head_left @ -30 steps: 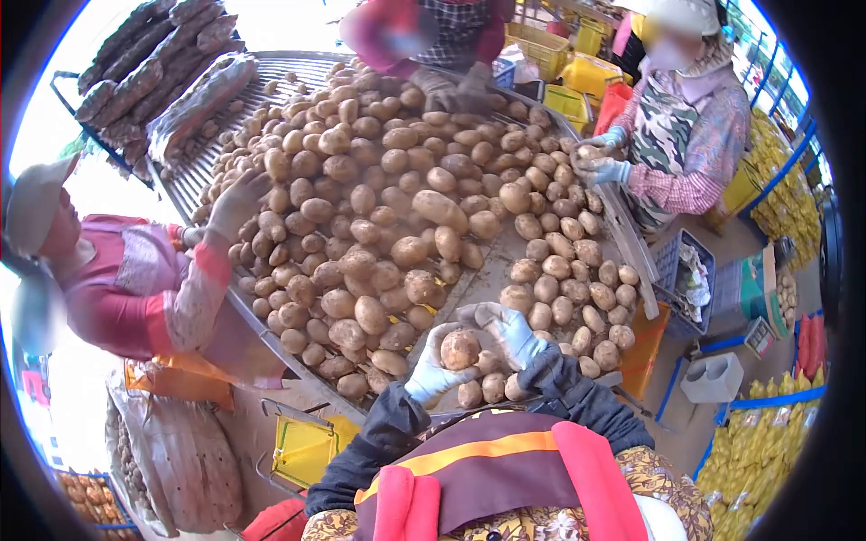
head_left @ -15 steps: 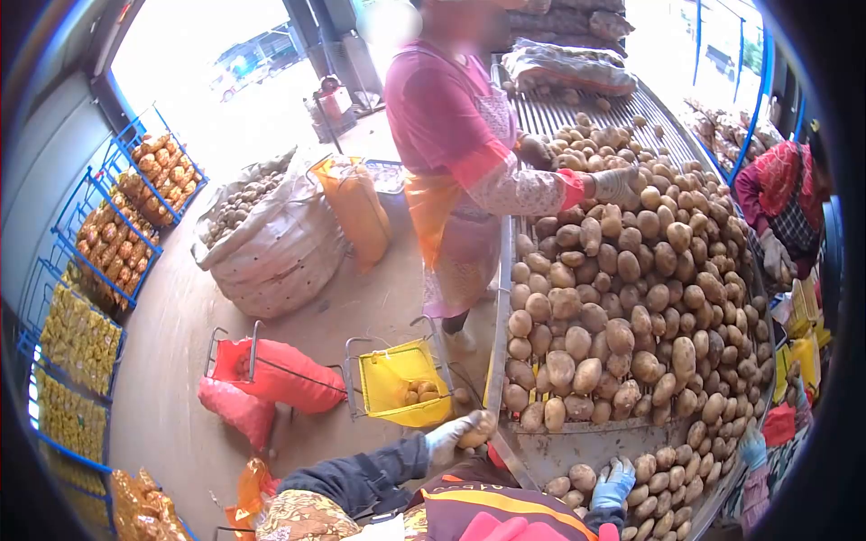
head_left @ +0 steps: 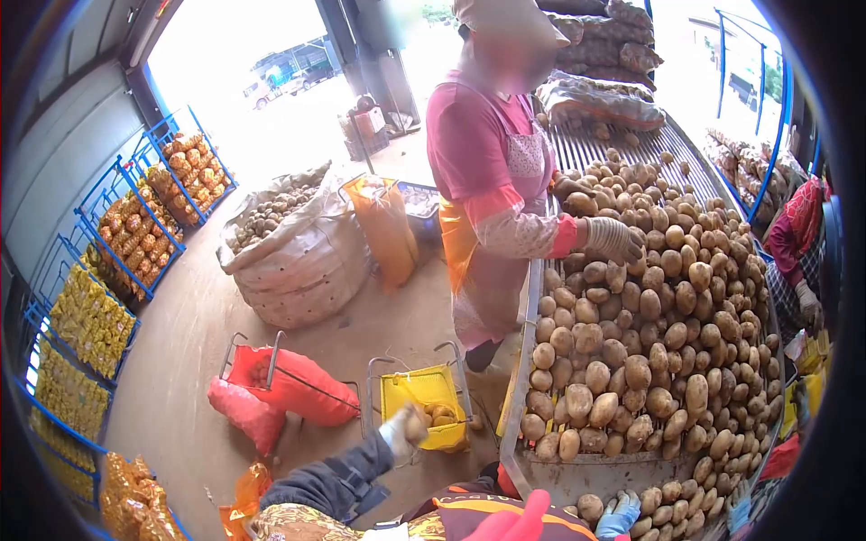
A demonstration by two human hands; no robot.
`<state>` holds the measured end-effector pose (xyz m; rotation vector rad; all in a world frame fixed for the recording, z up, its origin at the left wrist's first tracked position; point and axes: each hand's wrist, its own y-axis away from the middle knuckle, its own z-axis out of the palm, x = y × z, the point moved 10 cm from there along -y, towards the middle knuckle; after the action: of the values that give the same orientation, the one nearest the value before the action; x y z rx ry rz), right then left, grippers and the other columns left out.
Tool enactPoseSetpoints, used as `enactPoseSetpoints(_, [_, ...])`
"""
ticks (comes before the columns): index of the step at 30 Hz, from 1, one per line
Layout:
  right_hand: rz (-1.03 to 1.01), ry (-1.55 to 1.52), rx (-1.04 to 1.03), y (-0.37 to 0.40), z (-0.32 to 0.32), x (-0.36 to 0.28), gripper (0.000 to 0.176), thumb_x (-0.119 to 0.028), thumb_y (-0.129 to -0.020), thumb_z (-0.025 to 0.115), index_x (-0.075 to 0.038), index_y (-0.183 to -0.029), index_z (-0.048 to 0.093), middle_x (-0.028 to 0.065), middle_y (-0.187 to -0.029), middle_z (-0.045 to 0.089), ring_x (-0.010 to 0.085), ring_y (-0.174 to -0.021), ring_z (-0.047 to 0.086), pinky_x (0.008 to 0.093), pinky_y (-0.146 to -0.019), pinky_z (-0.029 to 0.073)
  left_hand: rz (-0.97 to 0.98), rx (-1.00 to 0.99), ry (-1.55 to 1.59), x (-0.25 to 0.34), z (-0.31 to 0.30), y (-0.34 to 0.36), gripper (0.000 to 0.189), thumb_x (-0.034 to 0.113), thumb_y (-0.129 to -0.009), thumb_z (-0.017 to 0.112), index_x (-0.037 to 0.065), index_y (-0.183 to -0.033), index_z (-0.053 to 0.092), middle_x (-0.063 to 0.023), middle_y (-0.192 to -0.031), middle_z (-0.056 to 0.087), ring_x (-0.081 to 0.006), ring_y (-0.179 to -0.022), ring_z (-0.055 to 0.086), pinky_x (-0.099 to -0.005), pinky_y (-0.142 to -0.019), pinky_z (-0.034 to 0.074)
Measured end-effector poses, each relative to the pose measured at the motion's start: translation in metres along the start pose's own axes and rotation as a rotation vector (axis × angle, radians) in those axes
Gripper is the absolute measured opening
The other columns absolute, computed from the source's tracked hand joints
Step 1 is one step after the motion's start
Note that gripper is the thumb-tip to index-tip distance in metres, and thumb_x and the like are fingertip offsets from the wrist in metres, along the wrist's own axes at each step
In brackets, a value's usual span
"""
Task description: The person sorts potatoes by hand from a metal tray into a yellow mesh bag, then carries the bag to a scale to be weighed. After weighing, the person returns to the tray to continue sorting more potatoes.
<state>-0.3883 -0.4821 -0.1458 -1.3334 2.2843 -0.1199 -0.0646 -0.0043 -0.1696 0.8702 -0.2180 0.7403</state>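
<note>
My left hand (head_left: 397, 437), in a light glove and smeared by motion, is closed around a potato (head_left: 417, 424). It hangs just in front of a yellow mesh bag (head_left: 417, 389) on a metal frame, with a few potatoes (head_left: 440, 415) inside. My right hand (head_left: 618, 518), in a light blue glove, lies with fingers stretched out on the lower tray of the sorting table (head_left: 514, 451). Potatoes (head_left: 663, 516) lie right beside its fingers, and a single potato (head_left: 590, 507) sits to its left.
A heap of potatoes (head_left: 649, 334) covers the table, where a co-worker (head_left: 492, 171) reaches in. Another person (head_left: 798, 243) works at the far right. A red mesh bag (head_left: 311, 388) stands left of the yellow one. Behind are a large white sack (head_left: 302, 270) and an orange bag (head_left: 383, 230).
My left hand has swung left with the potato, from the table's corner to the yellow bag. My right hand stays at the lower tray. The view has shifted somewhat.
</note>
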Motion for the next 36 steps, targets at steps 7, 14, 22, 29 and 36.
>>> enactPoseSetpoints(7, [0.06, 0.015, 0.054, 0.006, 0.009, 0.005, 0.021, -0.006, -0.076, 0.064, -0.005, -0.096, 0.059, 0.0171, -0.11, 0.057, 0.038, -0.101, 0.051, 0.0481, -0.088, 0.041, 1.39, 0.02, 0.286, 0.4, 0.094, 0.136, 0.045, 0.035, -0.095, 0.06, 0.008, -0.129, 0.046, -0.0129, -0.114, 0.061, -0.0233, -0.101, 0.062, -0.0315, -0.086, 0.058])
enactPoseSetpoints(14, [0.201, 0.102, -0.005, 0.002, -0.001, 0.006, 0.021, -0.024, -0.077, 0.065, -0.014, -0.095, 0.064, 0.007, -0.107, 0.061, 0.0284, -0.102, 0.057, 0.0443, -0.087, 0.044, 0.693, -0.363, -0.56, 0.095, 0.277, 0.0, 0.036, 0.029, -0.097, 0.058, 0.008, -0.126, 0.052, -0.0088, -0.103, 0.066, -0.0179, -0.082, 0.067, -0.0324, -0.069, 0.056])
enactPoseSetpoints(22, [0.304, 0.087, -0.173, 0.021, -0.025, -0.032, 0.044, -0.041, -0.088, 0.055, -0.014, -0.123, 0.06, 0.0111, -0.132, 0.053, 0.0301, -0.126, 0.046, 0.0517, -0.107, 0.029, 0.726, -1.398, -1.774, -0.254, 0.349, 0.053, 0.063, 0.031, -0.081, 0.074, 0.007, -0.134, 0.049, -0.0173, -0.132, 0.052, -0.032, -0.127, 0.048, -0.0455, -0.106, 0.038])
enactPoseSetpoints(29, [0.422, 0.25, -0.366, 0.086, -0.042, -0.009, 0.058, -0.052, -0.088, 0.052, -0.02, -0.136, 0.052, 0.007, -0.15, 0.039, 0.0302, -0.14, 0.032, 0.0618, -0.112, 0.014, 0.744, -1.743, -2.516, -0.366, 0.284, 0.036, 0.092, 0.058, -0.078, 0.065, 0.013, -0.149, 0.028, -0.0187, -0.155, 0.025, -0.0366, -0.144, 0.022, -0.0556, -0.115, 0.018])
enactPoseSetpoints(36, [0.613, 0.3, -0.135, 0.137, -0.062, 0.045, 0.062, -0.061, -0.091, 0.04, -0.025, -0.14, 0.048, 0.0087, -0.147, 0.044, 0.0249, -0.134, 0.042, 0.058, -0.113, 0.016, 0.613, -1.703, -2.423, -0.396, 0.281, 0.034, 0.099, 0.06, -0.076, 0.067, 0.01, -0.15, 0.025, -0.0246, -0.153, 0.024, -0.0413, -0.143, 0.022, -0.0582, -0.113, 0.02])
